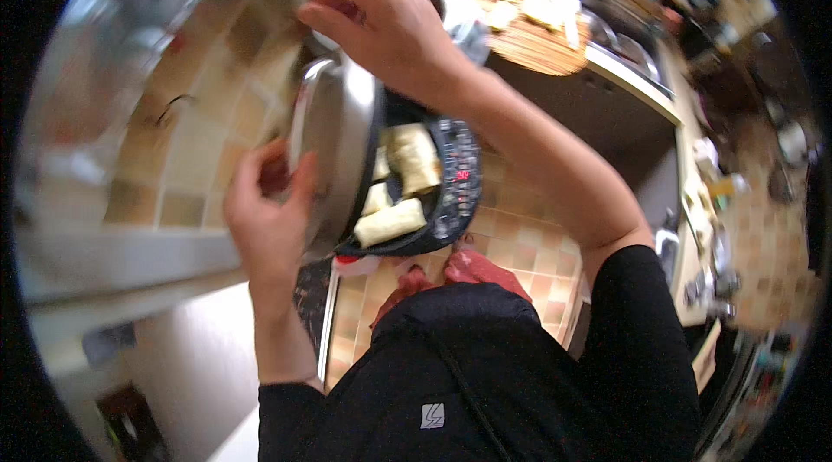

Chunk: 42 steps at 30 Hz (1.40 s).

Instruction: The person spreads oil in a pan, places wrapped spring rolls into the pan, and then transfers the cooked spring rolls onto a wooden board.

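A dark electric skillet (455, 221), its control panel lit with a red display, stands before me. Several pale rolls (390, 223) lie in its black pan; one thicker roll (414, 160) is browned in places. The skillet's metal lid (338, 150) is raised and tilted at the left of the pan. My left hand (273, 208) is at the lid's outer side with thumb and fingers apart; blur hides whether it touches the metal. Over the far end of the lid is my right hand (383, 26), its fingers curled. What that hand holds, if anything, cannot be made out.
A round wooden board (539, 52) with pale food pieces sits on the counter beyond my right forearm. A blurred metal vessel (465, 23) stands beside it. Tiled wall lies to the left. A counter edge (681, 182) with bottles and small items runs down the right.
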Motion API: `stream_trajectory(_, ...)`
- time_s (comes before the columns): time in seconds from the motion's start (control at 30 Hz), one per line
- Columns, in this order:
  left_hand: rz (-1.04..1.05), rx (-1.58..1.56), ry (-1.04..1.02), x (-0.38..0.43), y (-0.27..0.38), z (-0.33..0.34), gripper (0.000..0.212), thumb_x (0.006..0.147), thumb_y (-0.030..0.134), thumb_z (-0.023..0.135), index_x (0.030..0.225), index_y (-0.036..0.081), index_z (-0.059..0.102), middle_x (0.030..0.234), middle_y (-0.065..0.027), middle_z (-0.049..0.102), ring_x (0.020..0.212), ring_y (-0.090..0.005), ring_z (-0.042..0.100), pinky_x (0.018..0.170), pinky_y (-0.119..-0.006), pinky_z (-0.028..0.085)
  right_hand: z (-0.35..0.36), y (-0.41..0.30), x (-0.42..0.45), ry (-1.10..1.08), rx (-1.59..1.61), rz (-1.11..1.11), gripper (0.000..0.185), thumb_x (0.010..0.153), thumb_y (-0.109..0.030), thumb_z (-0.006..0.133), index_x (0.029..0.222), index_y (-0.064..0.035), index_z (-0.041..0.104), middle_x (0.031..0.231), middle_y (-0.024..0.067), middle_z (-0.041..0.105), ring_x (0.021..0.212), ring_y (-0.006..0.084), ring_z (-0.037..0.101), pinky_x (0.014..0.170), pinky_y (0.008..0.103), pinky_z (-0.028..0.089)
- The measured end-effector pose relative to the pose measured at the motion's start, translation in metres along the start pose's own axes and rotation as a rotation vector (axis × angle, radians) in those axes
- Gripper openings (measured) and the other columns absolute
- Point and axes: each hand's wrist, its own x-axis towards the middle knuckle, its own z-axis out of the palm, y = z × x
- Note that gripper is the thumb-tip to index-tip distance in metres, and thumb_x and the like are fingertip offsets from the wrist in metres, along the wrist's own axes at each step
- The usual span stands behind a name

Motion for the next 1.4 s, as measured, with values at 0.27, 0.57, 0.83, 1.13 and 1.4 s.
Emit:
stream_trajectory(0.27,-0.132,-0.112,0.025,-0.013,-0.003,0.061,0.027,0.089,0.010,0.067,0.111,-0.002,0.057,0.093,-0.0078,0.061,0.080,-0.0129,0.058,0.075,-0.026,0.047,-0.185,0.114,-0.244,0.185,-0.395,0.677,0.035,0.090,-0.033,0.060,0.105,-0.0017,0.063,0.095,0.0162,0.065,0.092,0.0312,0.060,0.087,0.0423,0.045)
stream_trajectory(0.57,0.000,0.644,0.327,-0.037,0.079,0.139,0.029,0.091,0.021,0.065,0.113,0.002,0.064,0.099,-0.0133,0.069,0.087,-0.0247,0.066,0.076,-0.035,0.053,-0.609,0.237,-0.449,0.820,-1.039,1.075,0.061,0.085,-0.044,0.066,0.120,0.0040,0.051,0.114,0.0250,0.060,0.109,0.0347,0.058,0.096,0.0419,0.044)
stream_trajectory(0.83,-0.053,0.787,0.388,-0.050,0.128,0.227,0.027,0.097,0.011,0.054,0.120,-0.002,0.059,0.116,-0.0143,0.063,0.106,-0.0213,0.059,0.093,-0.031,0.048,-1.001,0.365,-0.567,0.955,-1.438,1.279,0.090,0.065,-0.056,0.079,0.118,0.0094,0.049,0.116,0.0276,0.057,0.110,0.0388,0.055,0.096,0.0423,0.043)
stream_trajectory(1.13,-0.095,0.938,0.192,-0.039,0.122,0.284,0.029,0.097,0.011,0.052,0.123,0.000,0.057,0.121,-0.0142,0.061,0.109,-0.0222,0.058,0.094,-0.032,0.047,-1.143,0.458,-0.590,1.168,-0.782,1.079,0.094,0.053,-0.031,0.093,0.127,0.0005,0.045,0.123,0.0143,0.055,0.114,0.0259,0.054,0.099,0.0359,0.042)
stream_trajectory(1.4,-0.098,1.017,0.119,-0.029,0.099,0.260,0.030,0.098,0.011,0.049,0.126,0.001,0.056,0.125,-0.0142,0.059,0.111,-0.0231,0.057,0.094,-0.032,0.046,-1.150,0.480,-0.608,1.246,-0.605,1.088,0.088,0.056,-0.022,0.092,0.128,-0.0022,0.046,0.124,0.0111,0.056,0.114,0.0225,0.054,0.100,0.0342,0.042)
